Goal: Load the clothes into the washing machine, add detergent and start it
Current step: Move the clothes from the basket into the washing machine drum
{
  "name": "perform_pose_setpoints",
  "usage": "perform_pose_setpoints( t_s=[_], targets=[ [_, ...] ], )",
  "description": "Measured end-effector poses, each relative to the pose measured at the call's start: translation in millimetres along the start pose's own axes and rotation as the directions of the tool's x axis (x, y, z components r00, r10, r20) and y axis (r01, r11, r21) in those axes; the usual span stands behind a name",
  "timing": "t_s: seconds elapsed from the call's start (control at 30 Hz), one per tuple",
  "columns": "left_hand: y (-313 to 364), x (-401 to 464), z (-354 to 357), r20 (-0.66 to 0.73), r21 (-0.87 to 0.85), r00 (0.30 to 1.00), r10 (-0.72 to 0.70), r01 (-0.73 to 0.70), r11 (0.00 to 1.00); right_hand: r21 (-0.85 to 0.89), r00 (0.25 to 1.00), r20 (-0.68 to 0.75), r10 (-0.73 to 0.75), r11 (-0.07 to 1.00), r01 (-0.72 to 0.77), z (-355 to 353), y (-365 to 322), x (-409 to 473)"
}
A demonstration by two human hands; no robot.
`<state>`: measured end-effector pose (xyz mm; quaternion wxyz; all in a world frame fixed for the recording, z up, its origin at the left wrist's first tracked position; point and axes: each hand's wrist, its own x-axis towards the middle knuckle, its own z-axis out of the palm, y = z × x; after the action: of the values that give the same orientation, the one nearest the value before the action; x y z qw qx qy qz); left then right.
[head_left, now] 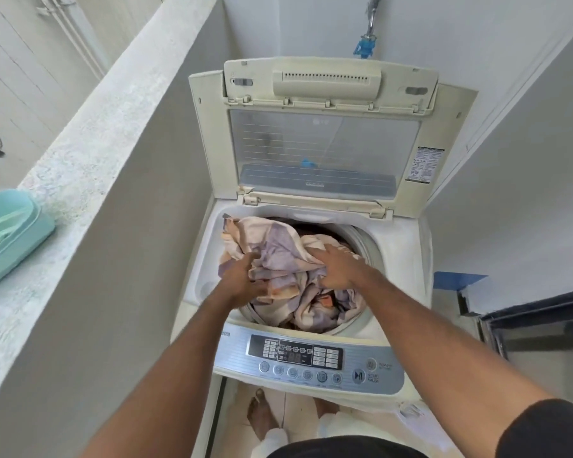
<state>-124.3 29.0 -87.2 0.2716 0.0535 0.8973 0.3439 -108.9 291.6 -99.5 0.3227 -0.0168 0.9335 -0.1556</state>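
At frame centre you are pressing both hands into the cloth (278, 256) bunched in the washer (407, 259) drum under the raised lid (325, 137), your left hand (245, 279) curling its fingers into a fold and your right hand (336, 264) gripping the fabric from above.

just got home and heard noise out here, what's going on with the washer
A person is loading laundry. Both hands, left hand and right hand, grip a pale patterned cloth heaped in the drum of the top-loading washing machine, whose lid stands open. A mint green container sits on the ledge.
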Motion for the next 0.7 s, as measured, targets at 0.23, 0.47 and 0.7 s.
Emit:
perform_pose_setpoints(
  t_s=[0.23, 0.47, 0.7],
  targets=[
    [5.5, 27.1, 26.2, -0.003, 0.423, 0.997, -0.073, 0.068, 0.904, -0.184, 0.946, -0.319, 0.053, 0.976, -0.117, 27.0, 14.5, -5.8],
    [14.9, 70.8, 71.0, 0.309, 0.248, 0.947, -0.088, 0.009, 0.969, -0.258, 0.95, -0.3, -0.087, 0.966, 0.006, 51.8, 21.0, -3.4],
    [27.4, 105.3, 109.4, 0.322, 0.392, 0.943, -0.088, -0.048, 0.919, -0.341, 0.984, -0.171, 0.055, 0.934, -0.111, 59.1, 51.5, 25.8]
  ],
)
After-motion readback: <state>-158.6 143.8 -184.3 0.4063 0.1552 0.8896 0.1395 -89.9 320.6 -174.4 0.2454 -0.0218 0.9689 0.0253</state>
